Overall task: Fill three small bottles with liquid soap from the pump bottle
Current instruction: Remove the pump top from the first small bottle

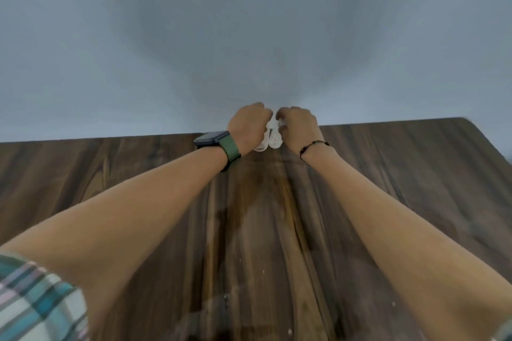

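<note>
**Q:** What did the head view show at the far edge of the wooden table [388, 188]?

**A:** Both forearms reached out from 6 o'clock toward 12 o'clock, and the two hands met at the table's far edge, against the grey-blue wall [249, 36]. The left hand [248, 129] had its fingers curled over a small clear bottle [261, 144], whose base showed below the palm, just above the tabletop. The right hand [299, 129] also had its fingers curled, and gripped a second small clear bottle [275, 140], which lay touching the first at its 3 o'clock side.

**Q:** Could the bottles be read in detail?

**A:** No. They were pale, blurred, and largely hidden by the fingers. Caps, fill level, and whether they stood upright could not be told. Whether a third bottle sat behind the hands could not be told either.

**Q:** What marked each wrist?

**A:** The left wrist carried a dark smartwatch [212, 139] on a green strap. The right wrist wore a thin dark bracelet [314, 147].

**Q:** What else appeared?

**A:** A plaid sleeve [36, 304], in teal, white and pink, covered the left upper arm at 7 o'clock. A few small white specks [262, 271] dotted the near part of the tabletop, toward 6 o'clock.
</note>
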Available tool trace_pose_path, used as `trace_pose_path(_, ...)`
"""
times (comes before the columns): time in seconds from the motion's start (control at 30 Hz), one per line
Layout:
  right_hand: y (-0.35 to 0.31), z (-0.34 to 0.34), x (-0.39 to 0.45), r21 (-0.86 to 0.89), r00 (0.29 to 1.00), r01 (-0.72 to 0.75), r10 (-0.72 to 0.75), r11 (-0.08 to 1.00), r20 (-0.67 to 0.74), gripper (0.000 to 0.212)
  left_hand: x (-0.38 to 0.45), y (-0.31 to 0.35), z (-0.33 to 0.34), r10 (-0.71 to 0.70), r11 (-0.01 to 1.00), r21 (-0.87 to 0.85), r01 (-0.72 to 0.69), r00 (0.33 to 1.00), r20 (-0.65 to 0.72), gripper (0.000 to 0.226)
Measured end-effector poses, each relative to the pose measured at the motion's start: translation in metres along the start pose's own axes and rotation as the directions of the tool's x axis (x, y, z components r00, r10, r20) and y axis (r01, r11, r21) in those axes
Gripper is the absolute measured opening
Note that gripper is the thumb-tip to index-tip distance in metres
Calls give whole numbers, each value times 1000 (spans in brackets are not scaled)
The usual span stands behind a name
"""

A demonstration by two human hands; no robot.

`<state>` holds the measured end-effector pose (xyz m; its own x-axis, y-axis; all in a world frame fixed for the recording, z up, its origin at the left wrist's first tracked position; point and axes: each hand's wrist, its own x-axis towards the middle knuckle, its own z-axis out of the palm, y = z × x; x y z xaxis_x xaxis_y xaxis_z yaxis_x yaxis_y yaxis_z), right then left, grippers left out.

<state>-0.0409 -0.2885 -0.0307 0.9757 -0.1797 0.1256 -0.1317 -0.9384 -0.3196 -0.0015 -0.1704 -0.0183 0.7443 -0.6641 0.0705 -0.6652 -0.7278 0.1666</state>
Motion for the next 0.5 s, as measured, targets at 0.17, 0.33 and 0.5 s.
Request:
trace_pose_path(0.17,-5,-41,-82,2,1000,-14,14,1000,-1,24,-57,49,-28,157,988,-21,-156,987,33,14)
trace_pose_path(0.33,-4,-74,-201,-24,998,-20,21,1000,52,18,-144,117,-48,305,952,-24,-305,940,154,13)
trace_pose_path(0.5,-4,-95,-305,-3,995,-50,50,999,84,16,-217,176,-54,386,908,57,-415,882,270,18)
